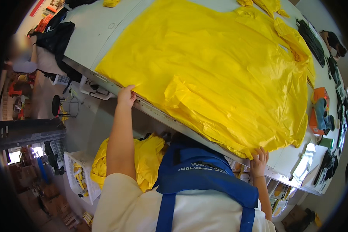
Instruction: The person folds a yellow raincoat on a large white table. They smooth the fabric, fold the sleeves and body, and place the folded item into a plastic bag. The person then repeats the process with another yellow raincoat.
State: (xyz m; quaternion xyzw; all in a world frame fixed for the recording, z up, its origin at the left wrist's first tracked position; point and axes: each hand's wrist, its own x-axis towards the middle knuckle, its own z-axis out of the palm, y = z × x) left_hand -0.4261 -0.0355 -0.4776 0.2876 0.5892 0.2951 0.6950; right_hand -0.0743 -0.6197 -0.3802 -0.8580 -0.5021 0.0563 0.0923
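Observation:
A large, shiny yellow raincoat (205, 58) lies spread over the white table (96, 33), with some creases and a folded-up flap near its front edge. At the table's near edge, my left hand (126, 96) is closed on the raincoat's lower left border, fingers curled round it. Farther right along the same edge, my right hand (259, 160) pinches the right end of the border, fingertips on top. My body, in a blue apron (205, 174), is against the table between both hands.
A white basket (70, 170) and a yellow heap of fabric (149, 154) are below the table on the left. An orange box (320, 96) with grey-blue items and a green roll (326, 143) sit at the table's right. Another person (25, 54) stands at the far left.

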